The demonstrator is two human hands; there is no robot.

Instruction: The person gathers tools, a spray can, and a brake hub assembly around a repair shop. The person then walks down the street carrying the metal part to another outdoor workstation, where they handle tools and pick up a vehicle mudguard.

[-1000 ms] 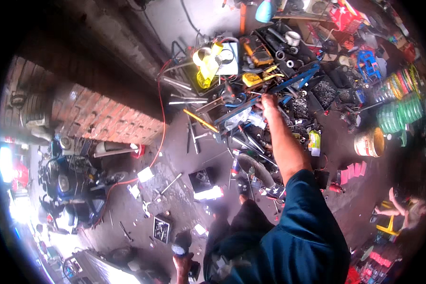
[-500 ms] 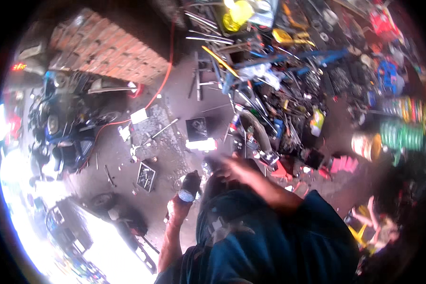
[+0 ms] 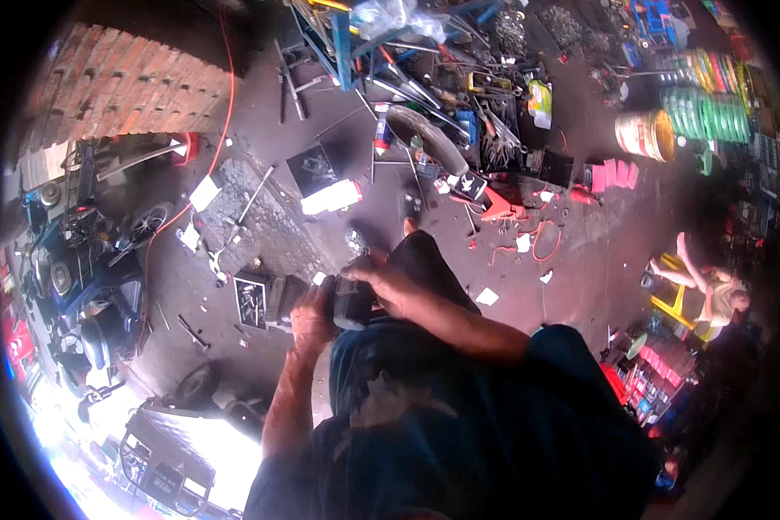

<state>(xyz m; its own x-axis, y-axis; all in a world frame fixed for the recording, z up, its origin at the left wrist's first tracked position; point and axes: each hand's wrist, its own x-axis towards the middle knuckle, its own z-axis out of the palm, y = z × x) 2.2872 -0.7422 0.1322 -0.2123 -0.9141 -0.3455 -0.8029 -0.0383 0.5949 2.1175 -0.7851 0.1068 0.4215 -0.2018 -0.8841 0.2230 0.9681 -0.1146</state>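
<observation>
In front of my body is a dark cordless power tool [image 3: 352, 303], its exact kind unclear. My left hand [image 3: 312, 314] is closed around its handle, and a boxy grey end sticks out to the left of that fist. My right hand [image 3: 373, 273] reaches across from the right, fingers closed at the tool's far end; the fingertips are partly hidden in shade. Just beyond the right fingers is a small shiny metal piece [image 3: 354, 241], too small to name. My knee and foot show to the right of it.
A tray of small metal parts [image 3: 251, 302] lies on the floor at left. Ahead are a black sheet [image 3: 310, 167], a curved dark fender-like piece [image 3: 425, 139] and heaped tools. An orange hose [image 3: 227, 113] runs past a motorcycle. At far right, a person sits by a yellow chair [image 3: 672, 308].
My left hand has brought the tool in toward my body, turning it. The right hand has come onto its far end. My view has shifted, so the floor scene sits higher.
</observation>
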